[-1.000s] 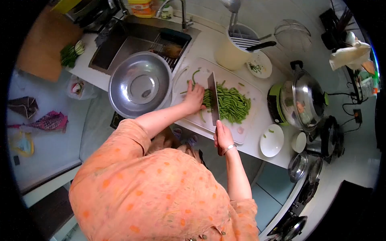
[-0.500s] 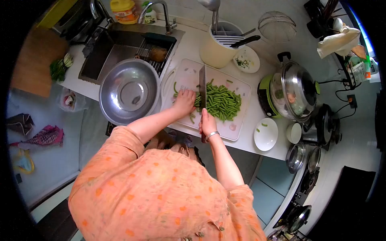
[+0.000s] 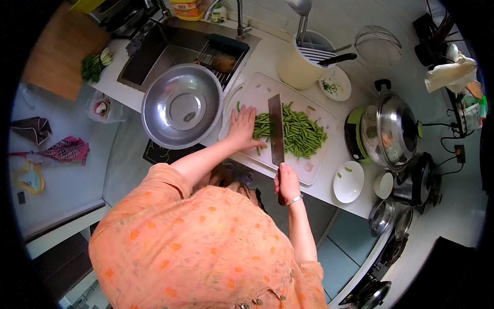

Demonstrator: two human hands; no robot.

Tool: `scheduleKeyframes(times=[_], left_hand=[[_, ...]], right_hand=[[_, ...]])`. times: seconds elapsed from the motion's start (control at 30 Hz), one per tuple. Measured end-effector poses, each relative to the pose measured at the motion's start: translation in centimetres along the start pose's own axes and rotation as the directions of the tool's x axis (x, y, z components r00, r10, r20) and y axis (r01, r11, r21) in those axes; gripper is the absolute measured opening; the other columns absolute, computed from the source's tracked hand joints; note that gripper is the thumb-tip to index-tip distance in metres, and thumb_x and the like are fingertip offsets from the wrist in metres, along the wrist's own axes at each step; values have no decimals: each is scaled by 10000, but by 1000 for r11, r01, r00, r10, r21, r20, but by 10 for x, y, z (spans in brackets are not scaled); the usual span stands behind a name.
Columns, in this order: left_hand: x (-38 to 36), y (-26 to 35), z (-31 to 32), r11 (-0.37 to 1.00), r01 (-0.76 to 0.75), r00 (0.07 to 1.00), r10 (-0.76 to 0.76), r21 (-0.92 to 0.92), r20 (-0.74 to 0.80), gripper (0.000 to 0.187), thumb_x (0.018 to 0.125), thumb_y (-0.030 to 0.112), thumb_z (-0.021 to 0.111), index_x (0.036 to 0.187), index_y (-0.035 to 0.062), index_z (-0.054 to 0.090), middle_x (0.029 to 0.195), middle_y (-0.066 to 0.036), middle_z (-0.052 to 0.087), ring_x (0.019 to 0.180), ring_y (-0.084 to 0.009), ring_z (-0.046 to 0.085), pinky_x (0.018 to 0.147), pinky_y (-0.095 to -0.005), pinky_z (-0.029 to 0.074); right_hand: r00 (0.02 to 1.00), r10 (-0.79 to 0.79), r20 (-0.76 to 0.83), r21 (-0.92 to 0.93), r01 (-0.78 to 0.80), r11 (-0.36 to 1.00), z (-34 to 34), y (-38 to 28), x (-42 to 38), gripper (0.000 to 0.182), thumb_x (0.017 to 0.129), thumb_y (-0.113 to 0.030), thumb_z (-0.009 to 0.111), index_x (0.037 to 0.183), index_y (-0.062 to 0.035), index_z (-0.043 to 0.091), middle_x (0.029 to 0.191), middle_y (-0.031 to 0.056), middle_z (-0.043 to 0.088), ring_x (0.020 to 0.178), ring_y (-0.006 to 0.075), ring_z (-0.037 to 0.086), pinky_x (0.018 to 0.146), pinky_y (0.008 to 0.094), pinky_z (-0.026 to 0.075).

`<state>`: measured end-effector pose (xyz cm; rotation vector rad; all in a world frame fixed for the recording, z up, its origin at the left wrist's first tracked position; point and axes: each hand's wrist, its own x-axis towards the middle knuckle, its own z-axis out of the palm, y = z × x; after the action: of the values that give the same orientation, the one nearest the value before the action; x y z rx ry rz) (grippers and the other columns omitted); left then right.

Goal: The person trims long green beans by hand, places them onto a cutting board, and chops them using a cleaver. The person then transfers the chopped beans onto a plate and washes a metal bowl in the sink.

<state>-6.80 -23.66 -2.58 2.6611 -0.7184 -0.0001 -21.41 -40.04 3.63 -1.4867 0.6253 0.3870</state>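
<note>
Broad grey steel cleaver is gripped by handle in R hand; cut green beans, on white rect. plastic board, are flanked by open L hand, prob. for steadying.

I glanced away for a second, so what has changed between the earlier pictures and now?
The left hand has moved away from the knife toward the metal bowl, widening the gap between hand and blade. Nothing was visibly picked up or let go: the right hand still grips the knife. Bowl and chopping board stayed put.
</note>
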Motion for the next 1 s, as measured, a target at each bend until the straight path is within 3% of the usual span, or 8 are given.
scheduleKeyframes(times=[0.3, 0.37, 0.47, 0.53, 0.63, 0.77, 0.87, 1.0], left_hand=[[0, 5, 13, 934, -65, 983, -1, 352, 185, 859, 706, 512, 571, 1281, -76, 326, 1232, -181, 403, 1163, -299, 345, 1017, -535, 180], [-1, -2, 25, 899, -156, 986, 119, 410, 115, 743, 741, 428, 547, 1257, -77, 369, 1174, -161, 444, 1072, -269, 387, 970, -485, 254], [1, -7, 28, 861, -237, 970, 181, 449, 165, 659, 774, 399, 512, 1226, -70, 415, 1161, -146, 461, 1023, -247, 403, 885, -418, 309], [2, -8, 29, 866, -243, 968, 187, 436, 169, 634, 768, 375, 512, 1215, -67, 428, 1153, -137, 466, 1008, -239, 408, 851, -391, 315], [2, -11, 35, 861, -267, 963, 229, 433, 140, 592, 752, 320, 509, 1200, -62, 447, 1135, -121, 475, 989, -229, 417, 813, -356, 321], [-3, -6, 30, 903, -235, 972, 214, 361, 97, 574, 717, 236, 501, 1207, -57, 439, 1097, -110, 482, 971, -223, 428, 802, -335, 320], [-3, -6, 39, 927, -188, 982, 187, 325, 32, 623, 716, 262, 551, 1238, -46, 406, 1080, -110, 481, 972, -221, 432, 817, -340, 320], [0, 2, 7, 985, -115, 993, 111, 131, 36, 738, 676, 305, 641, 1272, -31, 367, 1087, -122, 472, 1018, -246, 429, 879, -371, 306]], right_hand=[[998, 18, 53, -264, -4, 964, 4, -2, 19, 467, 922, -431, 356, 748, -12, 465, 458, 43, 440, 339, 161, 446, 345, 291, 360], [995, 64, 81, -275, -40, 961, 2, -9, 26, 493, 919, -451, 341, 742, -9, 468, 462, 47, 447, 342, 168, 453, 348, 296, 365], [986, 127, 108, -297, -90, 951, 5, -23, 41, 535, 912, -485, 326, 734, -3, 475, 468, 57, 457, 348, 179, 465, 356, 305, 374], [984, 144, 102, -308, -106, 945, 10, -27, 53, 553, 907, -501, 324, 731, -1, 480, 470, 63, 461, 351, 183, 469, 361, 308, 378], [1000, 11, 24, -327, -3, 945, 27, -11, 75, 526, 904, -508, 344, 716, -28, 449, 460, 35, 415, 332, 155, 419, 319, 289, 343], [985, -167, -47, -364, 139, 921, 31, 31, 100, 531, 896, -495, 381, 767, 3, 512, 521, 86, 491, 364, 183, 468, 366, 312, 383], [999, 42, -13, 13, -42, 999, 22, -3, 72, 453, 921, -447, 355, 700, -60, 436, 477, 37, 425, 342, 137, 392, 332, 272, 322], [998, -57, 6, -82, 58, 995, 7, -13, 44, 423, 932, -412, 340, 705, -67, 433, 455, 29, 422, 336, 133, 396, 331, 263, 315]])
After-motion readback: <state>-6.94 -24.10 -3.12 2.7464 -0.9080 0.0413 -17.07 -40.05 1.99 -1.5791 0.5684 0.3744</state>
